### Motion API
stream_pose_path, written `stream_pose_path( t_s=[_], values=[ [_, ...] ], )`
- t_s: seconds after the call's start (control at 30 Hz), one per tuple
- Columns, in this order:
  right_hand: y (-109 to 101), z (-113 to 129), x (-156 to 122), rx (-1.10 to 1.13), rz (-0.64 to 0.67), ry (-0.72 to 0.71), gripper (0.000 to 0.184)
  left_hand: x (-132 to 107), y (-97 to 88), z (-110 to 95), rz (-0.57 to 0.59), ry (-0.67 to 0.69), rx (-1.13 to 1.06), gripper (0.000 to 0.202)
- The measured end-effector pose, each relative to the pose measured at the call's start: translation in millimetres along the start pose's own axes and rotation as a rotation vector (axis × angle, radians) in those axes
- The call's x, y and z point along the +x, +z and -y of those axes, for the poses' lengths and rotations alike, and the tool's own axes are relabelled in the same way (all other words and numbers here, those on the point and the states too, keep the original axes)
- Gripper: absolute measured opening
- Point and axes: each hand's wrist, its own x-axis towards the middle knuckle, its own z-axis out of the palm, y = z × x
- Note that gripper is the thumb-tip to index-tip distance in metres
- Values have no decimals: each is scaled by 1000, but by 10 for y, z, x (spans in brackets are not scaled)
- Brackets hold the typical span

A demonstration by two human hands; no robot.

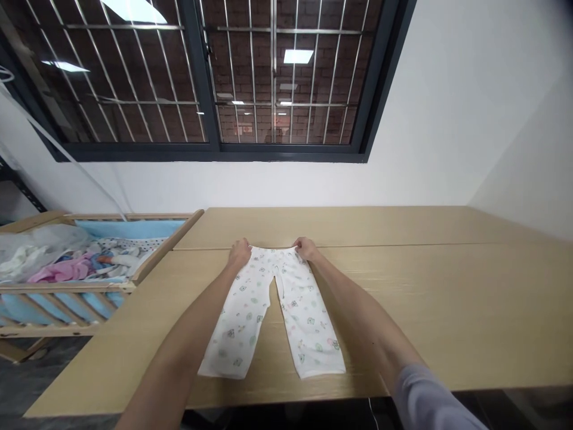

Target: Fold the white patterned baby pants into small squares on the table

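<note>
A pair of white baby pants (308,310) with a small green and grey print lies spread on the wooden table, waistband away from me and legs apart toward me. My left hand (240,252) grips the left corner of the waistband, fingers closed. At the opposite corner, my right hand (307,248) pinches the waistband between thumb and fingers. Between the hands the waistband runs nearly straight. Both leg cuffs lie flat close to the table's front edge.
The wooden table (439,298) extends far to the right, with a seam across it. At left stands a wooden crib (168,245) with blue lining, holding a pink cloth (65,269), other clothes and a plastic bag (45,245). A barred window (286,152) is behind.
</note>
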Motion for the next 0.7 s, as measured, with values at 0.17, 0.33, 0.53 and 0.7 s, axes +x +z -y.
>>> stream_pose_path(
  t_s=[0.17, 0.33, 0.53, 0.7],
  values=[
    [16, -42, 44, -23, -11, 37, 31, -282, -153, -201, -54, 26, 116, 39],
    [-101, -58, 98, -2, -63, 64, 24, -971, -225, -682, 23, 263, 205, 37],
    [-177, -73, 45, 15, -9, 47, 8, -2339, 34, -1196, 367, 602, 216, 53],
    [-176, -39, 1, 6, 27, 34, 7, -2799, 291, -1334, 502, 649, 190, 56]
  ],
)
